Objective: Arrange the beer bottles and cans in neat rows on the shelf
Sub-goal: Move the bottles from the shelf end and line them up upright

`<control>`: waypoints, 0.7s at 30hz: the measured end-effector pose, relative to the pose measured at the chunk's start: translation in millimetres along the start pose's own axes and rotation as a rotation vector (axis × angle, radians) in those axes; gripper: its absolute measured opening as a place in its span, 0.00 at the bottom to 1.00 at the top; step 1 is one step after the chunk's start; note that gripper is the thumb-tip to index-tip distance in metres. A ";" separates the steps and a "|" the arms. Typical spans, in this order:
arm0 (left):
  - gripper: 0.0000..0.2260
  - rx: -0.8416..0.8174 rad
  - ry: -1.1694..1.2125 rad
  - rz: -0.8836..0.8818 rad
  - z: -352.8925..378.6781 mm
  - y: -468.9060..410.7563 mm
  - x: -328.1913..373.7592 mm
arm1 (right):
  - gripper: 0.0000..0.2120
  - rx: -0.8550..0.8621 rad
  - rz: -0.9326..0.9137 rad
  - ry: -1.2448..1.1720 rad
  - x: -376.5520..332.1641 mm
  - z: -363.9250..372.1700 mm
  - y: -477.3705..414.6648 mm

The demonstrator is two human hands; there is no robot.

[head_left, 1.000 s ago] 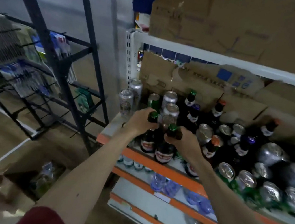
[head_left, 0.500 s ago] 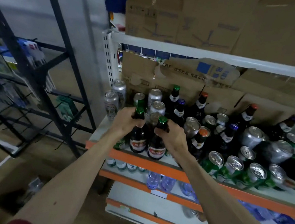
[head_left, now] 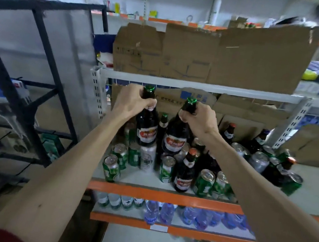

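Observation:
My left hand (head_left: 131, 101) grips the neck of a dark beer bottle (head_left: 146, 128) with a green cap and a red label. My right hand (head_left: 199, 119) grips the neck of a second, matching bottle (head_left: 174, 137). Both bottles hang above the shelf (head_left: 164, 196), over a jumble of green cans (head_left: 112, 168), silver cans (head_left: 147, 156) and more dark bottles (head_left: 185, 173). The right bottle tilts slightly. More cans and bottles crowd the shelf's right side (head_left: 259, 159).
Cardboard boxes (head_left: 214, 59) fill the upper shelf, with more behind the drinks. A black metal rack (head_left: 35, 91) stands at the left. Water bottles (head_left: 162, 213) line the lower shelf. A bare patch of shelf (head_left: 316, 192) lies at the right.
Both hands have lifted their bottles up off the shelf's front edge. The camera has tipped upward, showing higher shelves.

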State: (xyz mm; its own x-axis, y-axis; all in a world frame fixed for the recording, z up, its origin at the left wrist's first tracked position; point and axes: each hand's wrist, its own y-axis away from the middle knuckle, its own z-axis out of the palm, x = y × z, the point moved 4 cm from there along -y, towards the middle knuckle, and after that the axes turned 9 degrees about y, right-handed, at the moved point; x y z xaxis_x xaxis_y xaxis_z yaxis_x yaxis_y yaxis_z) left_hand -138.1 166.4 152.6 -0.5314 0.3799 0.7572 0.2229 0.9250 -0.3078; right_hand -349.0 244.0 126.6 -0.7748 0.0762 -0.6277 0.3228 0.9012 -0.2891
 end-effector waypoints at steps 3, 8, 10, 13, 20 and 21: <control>0.11 -0.018 0.045 0.048 27.1 0.1 31.5 | 0.09 0.084 0.075 -0.019 19.3 -39.3 8.1; 0.09 -0.069 0.175 0.152 91.8 0.8 100.6 | 0.06 0.279 0.210 -0.105 62.3 -119.3 33.7; 0.07 -0.071 0.205 0.210 120.5 4.4 132.3 | 0.04 0.355 0.233 -0.074 82.2 -154.3 45.8; 0.08 -0.122 0.237 0.273 167.2 13.7 176.1 | 0.04 0.439 0.268 -0.041 119.3 -203.6 67.4; 0.12 -0.295 0.319 0.325 284.9 58.5 261.3 | 0.10 0.520 0.437 0.133 233.3 -294.4 131.1; 0.13 -0.321 0.320 0.330 303.2 67.9 272.7 | 0.10 0.518 0.461 0.142 250.6 -305.6 140.6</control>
State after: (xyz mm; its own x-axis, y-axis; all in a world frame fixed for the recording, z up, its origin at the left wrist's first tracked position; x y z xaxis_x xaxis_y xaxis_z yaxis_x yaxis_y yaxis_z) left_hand -515.7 334.5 163.6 -0.1283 0.5821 0.8029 0.5992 0.6906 -0.4050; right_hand -663.9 520.2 149.5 -0.5490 0.4876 -0.6789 0.8248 0.4474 -0.3457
